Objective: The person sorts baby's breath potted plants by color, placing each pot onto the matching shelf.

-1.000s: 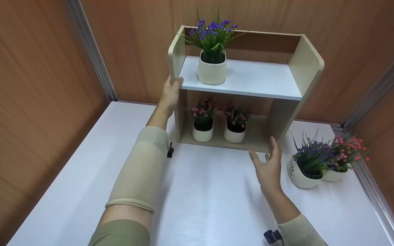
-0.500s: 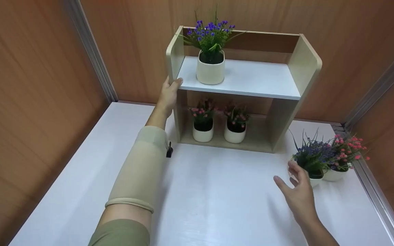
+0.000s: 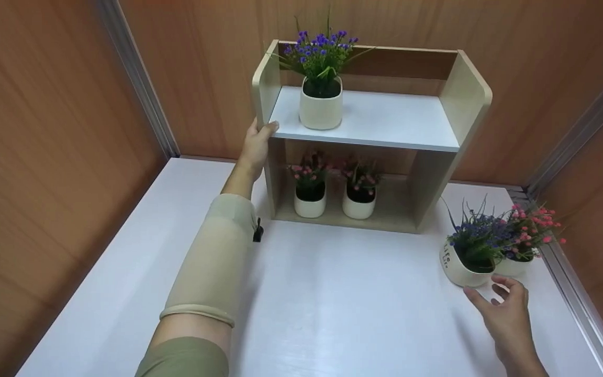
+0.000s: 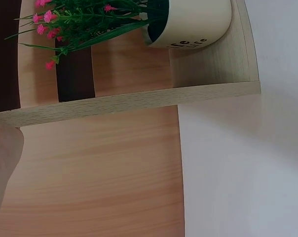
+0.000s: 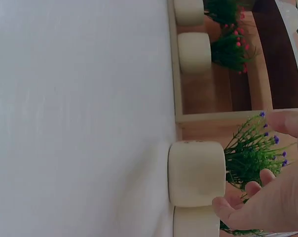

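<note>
My left hand (image 3: 257,146) grips the left side panel of a small two-tier wooden shelf (image 3: 361,230), its thumb over the front corner of the white upper board. On that board stands a white pot of purple flowers (image 3: 321,110). Two white pots with pink flowers, a left one (image 3: 310,206) and a right one (image 3: 359,208), sit on the lower tier. My right hand (image 3: 508,317) holds nothing, thumb and fingers spread apart just in front of a white pot of purple flowers (image 3: 464,269) on the table. The right wrist view shows its fingers close to that pot (image 5: 197,173).
Behind the purple-flowered pot at the right stands another white pot with pink flowers (image 3: 534,230), partly hidden. The white table (image 3: 333,314) is bounded by wood-grain panels (image 3: 45,131) and metal corner strips (image 3: 142,78).
My right hand has moved right and toward me, from the shelf's lower right corner to the purple-flowered pot on the table. My left hand keeps its grip; the shelf appears very slightly shifted left.
</note>
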`<action>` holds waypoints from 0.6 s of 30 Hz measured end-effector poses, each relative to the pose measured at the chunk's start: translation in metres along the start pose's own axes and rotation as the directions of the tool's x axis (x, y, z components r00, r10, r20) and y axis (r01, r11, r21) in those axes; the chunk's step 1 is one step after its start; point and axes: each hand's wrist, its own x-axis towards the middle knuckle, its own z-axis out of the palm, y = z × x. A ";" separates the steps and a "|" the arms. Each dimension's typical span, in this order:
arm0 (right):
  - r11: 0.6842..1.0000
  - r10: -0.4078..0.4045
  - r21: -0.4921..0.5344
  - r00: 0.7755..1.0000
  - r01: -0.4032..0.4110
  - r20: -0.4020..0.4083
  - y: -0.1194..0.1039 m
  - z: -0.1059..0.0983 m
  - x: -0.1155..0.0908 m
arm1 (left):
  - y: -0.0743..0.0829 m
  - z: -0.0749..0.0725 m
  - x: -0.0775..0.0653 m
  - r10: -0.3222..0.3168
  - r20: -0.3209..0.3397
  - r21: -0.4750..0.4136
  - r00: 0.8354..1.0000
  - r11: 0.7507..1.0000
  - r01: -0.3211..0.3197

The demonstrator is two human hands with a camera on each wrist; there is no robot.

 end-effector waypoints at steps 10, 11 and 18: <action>0.999 0.017 -0.041 0.997 -0.014 0.070 0.012 -0.013 0.032 | -0.001 -0.003 -0.002 -0.074 0.010 -0.011 0.997 0.997 0.074; 0.999 0.021 -0.050 0.996 -0.016 0.086 0.013 -0.014 0.035 | -0.001 -0.003 -0.002 -0.075 0.012 -0.010 0.997 0.997 0.075; 0.997 0.011 -0.077 0.990 0.000 0.141 0.019 -0.015 0.056 | -0.001 -0.001 -0.002 -0.022 0.010 -0.014 1.000 1.000 0.022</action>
